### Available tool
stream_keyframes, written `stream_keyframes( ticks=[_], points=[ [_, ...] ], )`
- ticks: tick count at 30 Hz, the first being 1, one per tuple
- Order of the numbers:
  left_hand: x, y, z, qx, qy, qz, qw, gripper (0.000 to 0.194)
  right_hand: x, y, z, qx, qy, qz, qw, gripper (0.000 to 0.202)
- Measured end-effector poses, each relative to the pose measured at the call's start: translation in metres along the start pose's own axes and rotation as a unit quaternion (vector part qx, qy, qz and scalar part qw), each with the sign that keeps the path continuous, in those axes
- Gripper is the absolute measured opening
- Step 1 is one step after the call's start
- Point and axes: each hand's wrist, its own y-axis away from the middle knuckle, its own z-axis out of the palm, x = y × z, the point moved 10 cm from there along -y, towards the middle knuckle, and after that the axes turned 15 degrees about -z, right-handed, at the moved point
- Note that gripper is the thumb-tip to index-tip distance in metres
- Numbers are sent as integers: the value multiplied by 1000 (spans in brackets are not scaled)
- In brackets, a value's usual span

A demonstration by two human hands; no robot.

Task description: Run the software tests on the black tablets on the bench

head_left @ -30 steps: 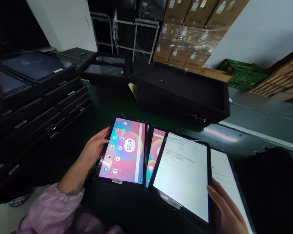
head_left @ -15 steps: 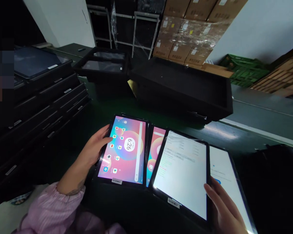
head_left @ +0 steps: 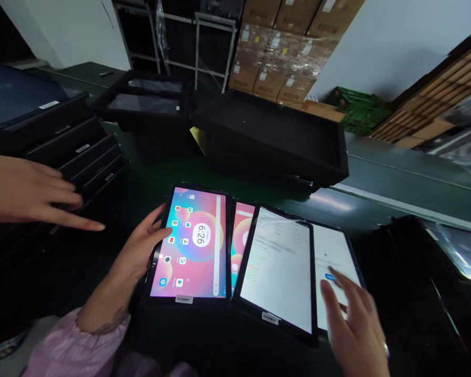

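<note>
My left hand (head_left: 141,246) grips the left edge of a tablet (head_left: 200,267), its thumb over the border; a pink and blue home screen reads 6:26. Partly under it lies a second tablet (head_left: 240,230) with a similar pink screen, mostly covered. On top of that rests a tablet (head_left: 277,277) showing a white page of small text. The rightmost tablet (head_left: 335,243) has a white screen with a blue button, and its left side is overlapped. My right hand (head_left: 353,319) hovers over this one, fingers apart and holding nothing. Barcode labels mark two lower borders.
Another person's hand (head_left: 35,193) reaches in from the left, forefinger extended. Black trays (head_left: 74,131) are stacked there with a tablet on top. A black foam tray (head_left: 275,136) stands behind the tablets. At right is another dark stack (head_left: 427,293). Cartons (head_left: 275,57) rise at the back.
My right hand has let go of the white-page tablet, which now lies lower, and has moved over the rightmost one. Another person's hand has come in from the left. The view has shifted slightly.
</note>
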Motion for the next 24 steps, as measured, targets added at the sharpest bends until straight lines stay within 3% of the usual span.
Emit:
stream_keyframes(
  ticks=[2, 4, 8, 11, 16, 20, 24],
  points=[
    [0, 2, 3, -20, 16, 12, 1000, 79, -17, 9, -12, 65, -14, -33, 997, 84],
    [-3, 6, 5, -35, 31, 17, 999, 69, -33, 24, 0, 58, -126, -36, 990, 74],
    [-14, 19, 20, -93, 20, 13, 995, 63, -71, 68, 81, -159, -373, 57, 912, 75],
    [-18, 28, 27, -103, -8, 33, 994, 70, -89, 88, 109, -217, -414, 123, 875, 84],
    [-21, 31, 23, -90, -24, 39, 995, 76, -103, 93, 109, -209, -432, 171, 860, 92],
    [-22, 34, 26, -154, 39, 13, 987, 65, -107, 94, 106, -167, -450, 190, 857, 94],
    [-29, 35, 22, -162, 107, -48, 980, 58, -120, 86, 103, -144, -463, 98, 869, 83]
  ],
)
